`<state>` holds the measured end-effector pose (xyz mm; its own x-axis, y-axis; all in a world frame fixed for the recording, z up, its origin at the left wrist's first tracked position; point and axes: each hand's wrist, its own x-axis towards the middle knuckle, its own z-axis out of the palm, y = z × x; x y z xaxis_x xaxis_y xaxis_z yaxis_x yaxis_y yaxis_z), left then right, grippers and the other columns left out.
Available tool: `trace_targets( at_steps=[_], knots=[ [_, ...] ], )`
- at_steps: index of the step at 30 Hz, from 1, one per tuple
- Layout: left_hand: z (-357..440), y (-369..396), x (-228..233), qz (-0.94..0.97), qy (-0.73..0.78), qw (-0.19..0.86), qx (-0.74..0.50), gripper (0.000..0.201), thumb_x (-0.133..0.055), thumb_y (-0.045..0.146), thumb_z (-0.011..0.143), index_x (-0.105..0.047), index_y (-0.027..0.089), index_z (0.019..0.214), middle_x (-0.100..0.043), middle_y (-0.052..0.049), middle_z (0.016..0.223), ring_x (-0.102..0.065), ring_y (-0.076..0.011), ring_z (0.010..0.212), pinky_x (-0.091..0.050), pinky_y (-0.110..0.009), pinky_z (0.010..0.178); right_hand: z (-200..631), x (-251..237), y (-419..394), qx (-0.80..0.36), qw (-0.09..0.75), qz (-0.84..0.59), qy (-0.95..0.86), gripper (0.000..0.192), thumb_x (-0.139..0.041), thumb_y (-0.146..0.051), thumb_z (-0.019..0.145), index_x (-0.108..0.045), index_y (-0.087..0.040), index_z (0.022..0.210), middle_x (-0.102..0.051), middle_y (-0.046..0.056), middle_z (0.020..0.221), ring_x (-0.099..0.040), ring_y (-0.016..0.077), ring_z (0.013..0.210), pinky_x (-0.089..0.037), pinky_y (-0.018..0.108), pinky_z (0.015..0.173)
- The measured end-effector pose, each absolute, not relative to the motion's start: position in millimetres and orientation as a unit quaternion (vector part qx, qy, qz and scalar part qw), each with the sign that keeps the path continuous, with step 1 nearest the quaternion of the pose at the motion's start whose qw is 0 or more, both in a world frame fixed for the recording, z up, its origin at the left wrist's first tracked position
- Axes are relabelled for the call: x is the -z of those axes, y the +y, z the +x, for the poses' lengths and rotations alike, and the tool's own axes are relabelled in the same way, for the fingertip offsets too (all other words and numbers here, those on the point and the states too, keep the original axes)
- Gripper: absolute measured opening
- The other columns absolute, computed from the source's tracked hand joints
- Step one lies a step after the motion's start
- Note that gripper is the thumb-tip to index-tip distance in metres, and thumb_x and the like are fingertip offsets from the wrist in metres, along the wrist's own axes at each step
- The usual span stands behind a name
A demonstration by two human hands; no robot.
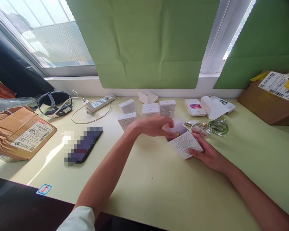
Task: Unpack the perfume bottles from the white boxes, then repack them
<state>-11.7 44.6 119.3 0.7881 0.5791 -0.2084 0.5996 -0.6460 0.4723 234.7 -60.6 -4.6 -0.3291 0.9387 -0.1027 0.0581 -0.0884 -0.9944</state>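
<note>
A white printed carton [186,144] is tilted above the table with its top open and a lilac inside showing. My right hand [208,153] grips it from the right, thumb on the printed face. My left hand [154,125] reaches over the opening, its thumb and fingers closed around the raised flap [179,125]. A small gold-coloured part [177,134] shows inside the carton; the rest of the contents is hidden. Just beyond the right hand are a clear pinkish glass bottle [200,130] and a greenish glass bottle [218,127], with a small silvery cap [188,123] nearby.
Several closed white cartons [167,109] stand behind my left hand. A pink-pictured box [195,107] and an opened white box [213,107] lie back right. A phone [86,147], power strip [100,104], headset [54,104] and brown parcel [24,134] occupy the left; a cardboard box [269,99] stands right.
</note>
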Motion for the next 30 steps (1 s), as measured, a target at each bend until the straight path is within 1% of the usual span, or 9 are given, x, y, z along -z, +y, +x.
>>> trace_targets(
  at_steps=[2, 4, 7, 12, 15, 19, 22, 26, 30],
  knots=[
    [-4, 43, -117, 0.915, 0.309, 0.259, -0.023, 0.049, -0.044, 0.064, 0.089, -0.064, 0.019, 0.085, -0.06, -0.004, 0.092, -0.053, -0.015, 0.075, -0.034, -0.027, 0.064, 234, 5, -61, -0.586, 0.366, -0.449, -0.567, 0.057, -0.065, -0.041, 0.087, -0.039, -0.034, 0.138, -0.052, 0.005, 0.14, -0.062, 0.0269, 0.112, -0.06, 0.044, 0.086],
    [2, 41, -114, 0.92, 0.301, 0.248, -0.048, 0.059, -0.036, 0.066, 0.091, -0.058, 0.016, 0.068, -0.056, -0.004, 0.08, -0.046, -0.0117, 0.061, -0.029, -0.028, 0.058, 234, 5, -62, -0.578, 0.357, -0.455, -0.575, 0.058, -0.065, -0.042, 0.087, -0.038, -0.033, 0.138, -0.052, 0.006, 0.141, -0.06, 0.0276, 0.115, -0.059, 0.044, 0.088],
    [5, 41, -111, 0.919, 0.314, 0.23, -0.061, 0.062, -0.034, 0.068, 0.091, -0.05, 0.016, 0.06, -0.049, -0.002, 0.071, -0.038, -0.0098, 0.054, -0.025, -0.029, 0.054, 234, 4, -63, -0.571, 0.348, -0.462, -0.582, 0.059, -0.065, -0.043, 0.087, -0.038, -0.033, 0.138, -0.052, 0.006, 0.141, -0.058, 0.0283, 0.12, -0.057, 0.044, 0.092],
    [-6, 50, -110, 0.95, 0.224, 0.218, -0.024, 0.037, -0.047, 0.047, 0.093, -0.055, 0.016, 0.074, -0.056, -0.004, 0.084, -0.048, -0.0126, 0.068, -0.031, -0.027, 0.061, 236, 0, -63, -0.592, 0.34, -0.457, -0.571, 0.059, -0.065, -0.042, 0.087, -0.038, -0.033, 0.139, -0.058, 0.004, 0.132, -0.063, 0.0251, 0.106, -0.059, 0.041, 0.084],
    [-11, 57, -105, 0.949, 0.201, 0.243, 0.002, 0.028, -0.048, 0.039, 0.093, -0.053, 0.017, 0.076, -0.054, -0.003, 0.086, -0.048, -0.0119, 0.068, -0.032, -0.026, 0.061, 239, -4, -63, -0.609, 0.308, -0.455, -0.572, 0.061, -0.063, -0.042, 0.088, -0.036, -0.035, 0.143, -0.063, 0.003, 0.121, -0.064, 0.0232, 0.096, -0.059, 0.039, 0.077],
    [-13, 63, -96, 0.927, 0.222, 0.3, 0.027, 0.029, -0.047, 0.042, 0.092, -0.048, 0.018, 0.076, -0.051, -0.001, 0.084, -0.048, -0.0128, 0.071, -0.033, -0.026, 0.062, 244, -11, -64, -0.614, 0.268, -0.484, -0.563, 0.073, -0.063, -0.046, 0.088, -0.027, -0.038, 0.15, -0.069, 0.002, 0.107, -0.066, 0.023, 0.087, -0.059, 0.039, 0.074],
    [-14, 66, -95, 0.911, 0.239, 0.333, 0.04, 0.029, -0.049, 0.045, 0.09, -0.051, 0.018, 0.081, -0.051, -0.001, 0.086, -0.05, -0.0138, 0.074, -0.035, -0.026, 0.064, 247, -16, -66, -0.619, 0.239, -0.493, -0.562, 0.077, -0.062, -0.047, 0.088, -0.023, -0.039, 0.153, -0.07, 0.002, 0.102, -0.066, 0.024, 0.086, -0.06, 0.039, 0.071],
    [-15, 62, -92, 0.902, 0.237, 0.36, 0.029, 0.031, -0.051, 0.049, 0.088, -0.057, 0.018, 0.083, -0.053, -0.001, 0.09, -0.052, -0.0145, 0.078, -0.037, -0.026, 0.068, 253, -21, -68, -0.635, 0.225, -0.468, -0.572, 0.07, -0.062, -0.046, 0.088, -0.03, -0.043, 0.15, -0.07, 0.001, 0.1, -0.066, 0.0241, 0.086, -0.06, 0.037, 0.066],
    [-19, 40, -64, 0.853, 0.284, 0.437, -0.042, 0.034, -0.051, 0.052, 0.089, -0.06, 0.019, 0.091, -0.057, -0.003, 0.099, -0.056, -0.0162, 0.088, -0.042, -0.027, 0.074, 261, -18, -67, -0.605, 0.241, -0.493, -0.577, 0.069, -0.065, -0.047, 0.085, -0.037, -0.038, 0.148, -0.072, 0.002, 0.097, -0.069, 0.0257, 0.083, -0.061, 0.04, 0.066]
  ],
)
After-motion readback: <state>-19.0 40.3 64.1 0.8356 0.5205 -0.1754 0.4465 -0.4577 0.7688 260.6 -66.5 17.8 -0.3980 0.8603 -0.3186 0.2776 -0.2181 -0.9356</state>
